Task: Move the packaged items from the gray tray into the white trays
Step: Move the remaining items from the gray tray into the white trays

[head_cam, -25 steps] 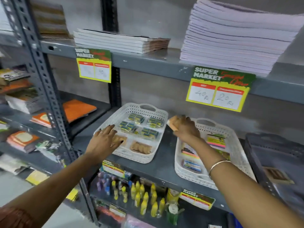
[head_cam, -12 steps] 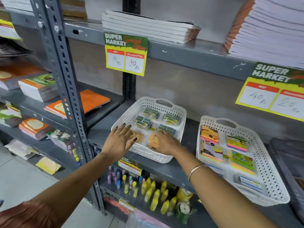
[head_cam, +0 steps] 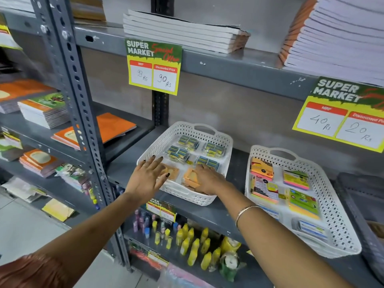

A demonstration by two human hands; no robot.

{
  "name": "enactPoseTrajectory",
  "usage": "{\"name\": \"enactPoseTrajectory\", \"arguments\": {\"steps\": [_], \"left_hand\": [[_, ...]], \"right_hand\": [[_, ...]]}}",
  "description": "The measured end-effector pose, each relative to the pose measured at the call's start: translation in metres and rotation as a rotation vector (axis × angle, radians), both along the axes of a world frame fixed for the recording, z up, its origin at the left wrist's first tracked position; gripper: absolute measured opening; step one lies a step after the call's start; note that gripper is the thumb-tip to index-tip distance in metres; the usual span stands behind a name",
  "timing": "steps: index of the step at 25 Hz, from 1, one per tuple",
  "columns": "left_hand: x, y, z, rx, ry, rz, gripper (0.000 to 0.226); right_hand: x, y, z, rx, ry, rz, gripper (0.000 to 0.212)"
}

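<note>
Two white trays stand on the grey shelf. The left white tray (head_cam: 187, 195) holds several blue-green packets (head_cam: 188, 142) at the back and tan packets (head_cam: 172, 171) at the front. My left hand (head_cam: 145, 177) lies over its front left corner, fingers spread, touching a tan packet. My right hand (head_cam: 207, 178) is inside the tray's front right, closed over a tilted orange packet (head_cam: 190, 176) resting on other packets. The right white tray (head_cam: 342, 227) holds colourful sticky-note packs (head_cam: 261, 168). The gray tray (head_cam: 363, 194) is at the far right, mostly cut off.
Price signs (head_cam: 153, 67) hang from the upper shelf edge, with stacked notebooks (head_cam: 182, 31) above. A perforated steel upright (head_cam: 81, 113) stands just left of my left arm. Yellow glue bottles (head_cam: 193, 246) fill the shelf below. Orange notebooks (head_cam: 108, 125) lie on the left rack.
My right hand carried the orange packet from above the gap between the trays down into the front of the left white tray. My left hand stayed at that tray's front left corner.
</note>
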State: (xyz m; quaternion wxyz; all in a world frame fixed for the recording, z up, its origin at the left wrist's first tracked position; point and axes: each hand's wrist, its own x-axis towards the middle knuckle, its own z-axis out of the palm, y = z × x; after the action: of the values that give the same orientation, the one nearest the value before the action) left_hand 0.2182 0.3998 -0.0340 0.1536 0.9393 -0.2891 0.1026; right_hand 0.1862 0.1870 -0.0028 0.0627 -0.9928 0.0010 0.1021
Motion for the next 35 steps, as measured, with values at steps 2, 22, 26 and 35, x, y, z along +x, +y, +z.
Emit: {"name": "enactPoseTrajectory", "arguments": {"steps": [2,22,26,35], "left_hand": [[-0.003,-0.001,0.005,-0.055,0.008,-0.013,0.087],[-0.139,-0.277,0.017,0.107,-0.125,-0.727,0.069],[-0.142,-0.275,0.016,0.167,-0.102,-0.666,0.072],[-0.142,-0.277,0.008,0.096,-0.052,-0.709,0.096]], "right_hand": [[-0.005,-0.008,0.007,0.047,-0.033,-0.012,0.08],[-0.248,-0.324,0.022,-0.004,-0.265,-1.077,0.049],[-0.263,-0.339,-0.007,0.12,-0.063,-1.052,0.049],[-0.248,-0.332,0.0,0.065,0.008,-0.909,0.054]]}}
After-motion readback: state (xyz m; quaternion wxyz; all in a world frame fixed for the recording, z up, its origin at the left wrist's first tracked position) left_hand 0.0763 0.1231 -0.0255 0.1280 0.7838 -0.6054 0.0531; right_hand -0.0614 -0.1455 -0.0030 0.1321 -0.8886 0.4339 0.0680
